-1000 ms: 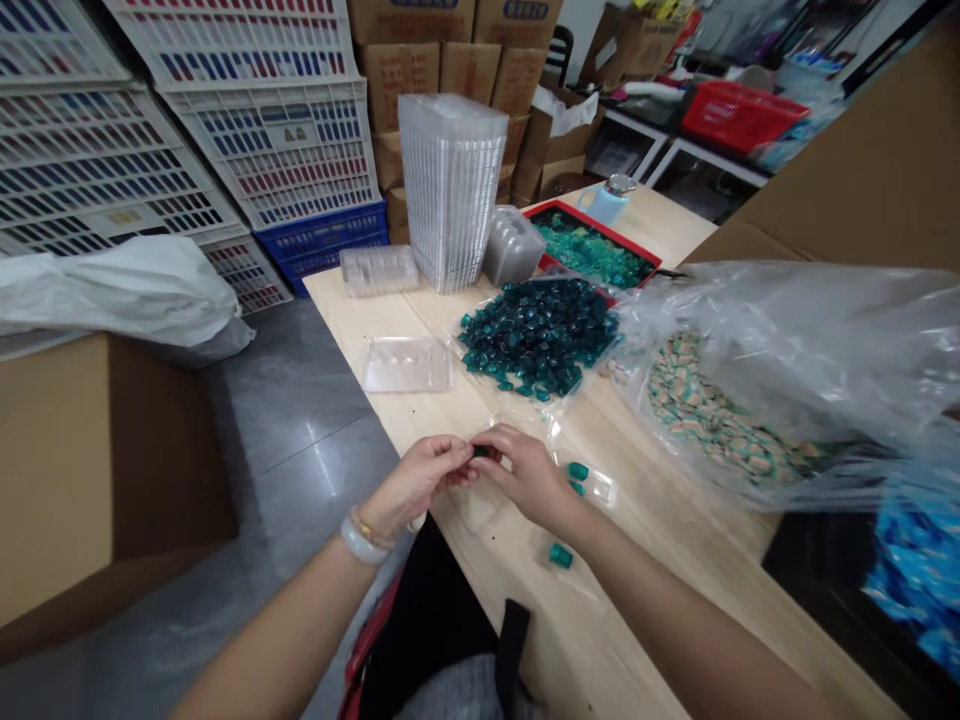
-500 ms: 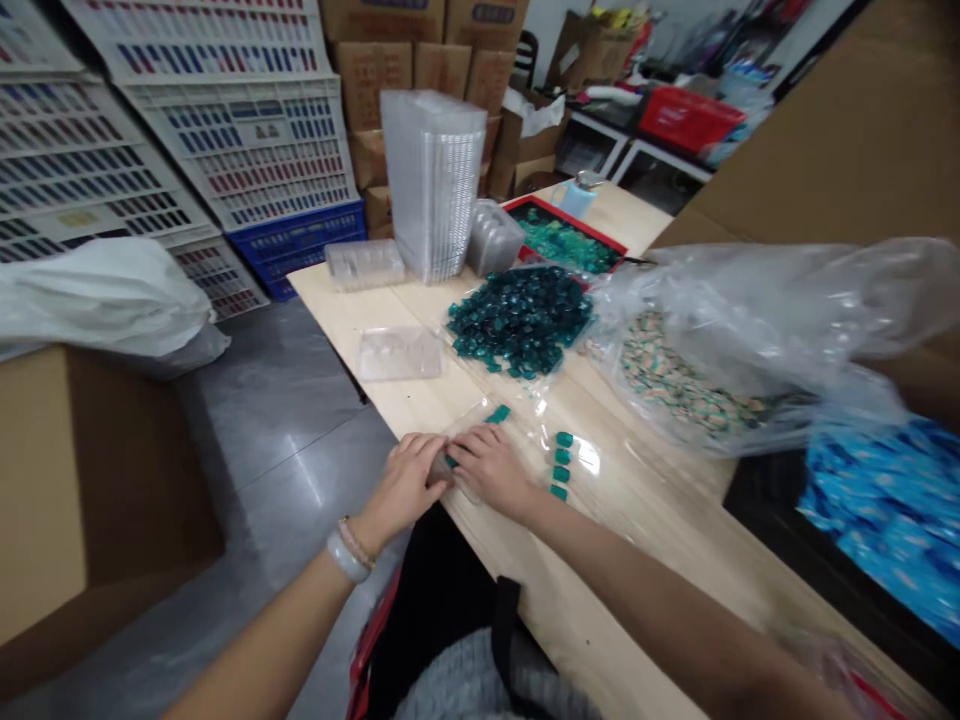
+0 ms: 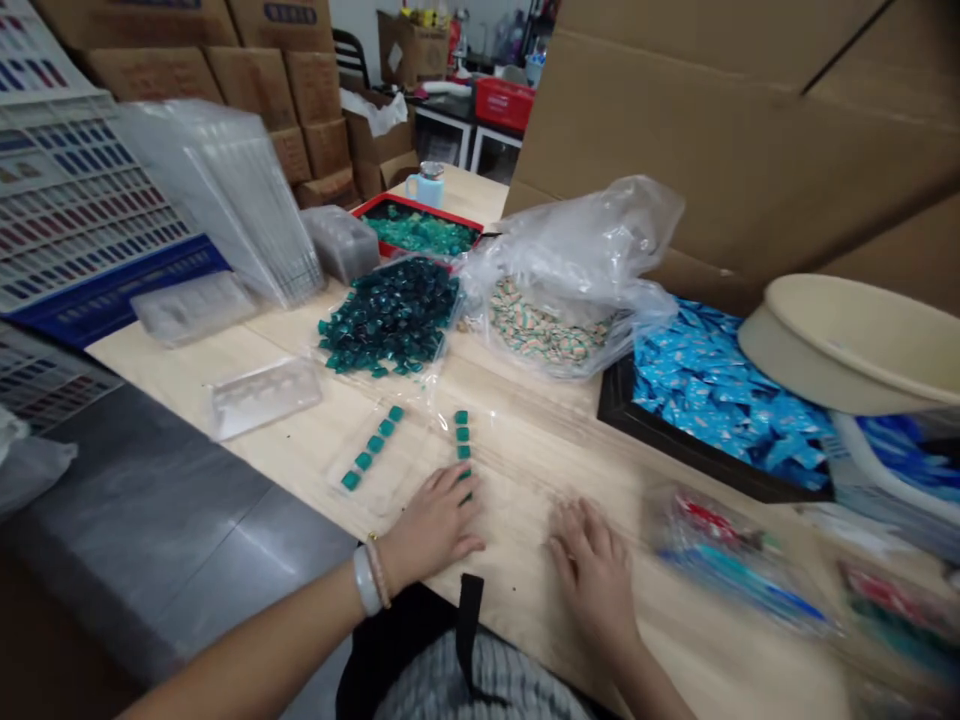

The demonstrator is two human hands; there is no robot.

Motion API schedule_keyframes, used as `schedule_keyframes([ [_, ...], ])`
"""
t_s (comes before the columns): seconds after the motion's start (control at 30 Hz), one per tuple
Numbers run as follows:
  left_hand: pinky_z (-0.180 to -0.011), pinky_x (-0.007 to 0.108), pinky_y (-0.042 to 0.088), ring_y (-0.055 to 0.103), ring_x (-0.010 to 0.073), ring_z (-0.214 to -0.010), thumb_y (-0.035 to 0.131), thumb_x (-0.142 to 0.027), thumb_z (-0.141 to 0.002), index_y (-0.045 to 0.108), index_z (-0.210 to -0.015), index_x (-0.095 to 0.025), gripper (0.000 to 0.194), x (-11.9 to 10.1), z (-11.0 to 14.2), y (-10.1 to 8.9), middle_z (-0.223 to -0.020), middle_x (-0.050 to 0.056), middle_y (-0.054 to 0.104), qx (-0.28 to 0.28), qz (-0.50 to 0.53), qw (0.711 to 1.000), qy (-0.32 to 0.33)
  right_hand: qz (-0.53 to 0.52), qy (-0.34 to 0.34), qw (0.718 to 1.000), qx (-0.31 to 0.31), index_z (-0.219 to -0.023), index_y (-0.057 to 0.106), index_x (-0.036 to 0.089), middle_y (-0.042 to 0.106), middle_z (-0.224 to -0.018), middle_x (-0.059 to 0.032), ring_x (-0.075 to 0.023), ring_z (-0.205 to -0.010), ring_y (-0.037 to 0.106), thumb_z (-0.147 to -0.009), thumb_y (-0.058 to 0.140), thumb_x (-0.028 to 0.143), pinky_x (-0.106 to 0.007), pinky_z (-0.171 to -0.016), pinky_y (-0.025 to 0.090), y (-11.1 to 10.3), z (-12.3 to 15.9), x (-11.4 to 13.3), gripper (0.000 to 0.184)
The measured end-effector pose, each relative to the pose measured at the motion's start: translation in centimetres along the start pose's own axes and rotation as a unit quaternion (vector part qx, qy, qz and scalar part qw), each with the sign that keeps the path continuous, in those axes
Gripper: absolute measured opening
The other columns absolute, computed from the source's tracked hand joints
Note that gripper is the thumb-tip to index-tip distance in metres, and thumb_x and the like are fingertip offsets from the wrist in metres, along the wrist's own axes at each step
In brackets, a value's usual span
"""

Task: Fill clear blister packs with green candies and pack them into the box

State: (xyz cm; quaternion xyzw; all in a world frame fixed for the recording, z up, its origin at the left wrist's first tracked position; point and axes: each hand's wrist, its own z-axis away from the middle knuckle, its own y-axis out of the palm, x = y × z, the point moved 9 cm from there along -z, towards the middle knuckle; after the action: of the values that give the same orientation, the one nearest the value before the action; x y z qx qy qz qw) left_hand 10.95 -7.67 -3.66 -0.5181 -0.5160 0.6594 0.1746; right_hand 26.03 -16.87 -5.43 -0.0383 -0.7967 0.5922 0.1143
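My left hand (image 3: 435, 520) is over the near end of a row of small green square pieces (image 3: 463, 435), covering some of them; its fingers are loosely stretched and the thumb stands apart. To its left lies a clear plastic tray (image 3: 390, 480) with several green squares (image 3: 374, 443) lined up in it. Resting low over the bare wood, my right hand (image 3: 596, 565) has its fingers spread and nothing visible in them. A pile of dark teal pieces (image 3: 394, 315) sits beyond both hands. Another clear tray (image 3: 266, 395) lies farther left.
Tall stacked clear trays (image 3: 240, 200) stand at the back left. Behind the pile is a red-rimmed tray (image 3: 480, 228). A plastic bag of patterned pieces (image 3: 551, 335), blue packets (image 3: 720, 390), a cream basin (image 3: 847, 345) and blurred bagged items (image 3: 739, 565) occupy the right.
My hands have come away from the clear tray and apart, both moving right. The tray now lies uncovered with its green row showing. The view has turned right.
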Motion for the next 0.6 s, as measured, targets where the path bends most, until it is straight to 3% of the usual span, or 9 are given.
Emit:
schedule_keyframes([
  [0.17,-0.097,0.041,0.024,0.033,0.0238,-0.115,0.050,-0.036,-0.076,0.056,-0.083,-0.019,0.019,0.0,1.5,0.4,-0.107,0.005,0.053,0.024,-0.009,1.000,-0.004,0.032,0.041,0.999,0.008,-0.115,0.049,0.019,0.047,-0.118,-0.0175,-0.0323,-0.094,0.047,-0.080,0.041,0.038,-0.048,-0.072,0.038,1.5,-2.0,-0.2,0.041],
  [0.3,-0.095,0.038,0.027,0.042,0.0205,-0.104,0.051,-0.036,-0.075,0.056,-0.079,-0.019,0.018,0.9,1.6,-2.6,-0.099,0.004,0.055,-0.029,0.012,0.999,0.010,0.018,0.014,1.000,0.002,-0.116,0.048,0.015,0.052,-0.110,-0.0176,-0.0309,-0.091,0.048,-0.079,0.042,0.042,-0.044,-0.070,0.038,1.1,-4.8,1.3,0.047],
  [0.37,-0.089,0.034,0.032,0.046,0.0176,-0.096,0.046,-0.031,-0.079,0.057,-0.079,-0.019,0.016,3.8,0.7,-5.7,-0.093,0.004,0.055,-0.103,0.015,0.994,-0.027,-0.025,-0.017,0.999,-0.021,-0.114,0.049,0.014,0.053,-0.106,-0.0162,-0.0283,-0.090,0.049,-0.079,0.043,0.042,-0.042,-0.071,0.038,-0.2,-7.4,2.7,0.046],
  [0.47,-0.080,0.029,0.037,0.049,0.0155,-0.086,0.040,-0.024,-0.082,0.058,-0.081,-0.017,0.019,11.5,-0.6,-10.7,-0.085,0.005,0.056,-0.231,-0.018,0.956,-0.183,-0.142,-0.121,0.982,-0.010,-0.106,0.053,0.014,0.057,-0.097,-0.0114,-0.0217,-0.089,0.049,-0.082,0.040,0.035,-0.035,-0.076,0.039,-0.7,-13.5,7.9,0.034],
  [0.53,-0.078,0.030,0.037,0.049,0.0171,-0.084,0.043,-0.024,-0.080,0.059,-0.085,-0.016,0.019,15.9,-2.0,-11.8,-0.084,0.006,0.056,-0.230,-0.056,0.934,-0.267,-0.190,-0.187,0.963,0.047,-0.099,0.057,0.017,0.059,-0.091,-0.0078,-0.0184,-0.086,0.050,-0.084,0.037,0.030,-0.031,-0.077,0.038,1.0,-17.9,12.7,0.028],
  [0.6,-0.076,0.033,0.037,0.049,0.0211,-0.086,0.048,-0.027,-0.076,0.060,-0.084,-0.014,0.019,18.8,-3.4,-11.6,-0.085,0.009,0.055,-0.195,-0.106,0.918,-0.328,-0.157,-0.184,0.966,0.088,-0.088,0.060,0.018,0.059,-0.085,-0.0069,-0.0186,-0.084,0.050,-0.084,0.038,0.026,-0.031,-0.075,0.037,3.8,-22.0,16.3,0.024],
])
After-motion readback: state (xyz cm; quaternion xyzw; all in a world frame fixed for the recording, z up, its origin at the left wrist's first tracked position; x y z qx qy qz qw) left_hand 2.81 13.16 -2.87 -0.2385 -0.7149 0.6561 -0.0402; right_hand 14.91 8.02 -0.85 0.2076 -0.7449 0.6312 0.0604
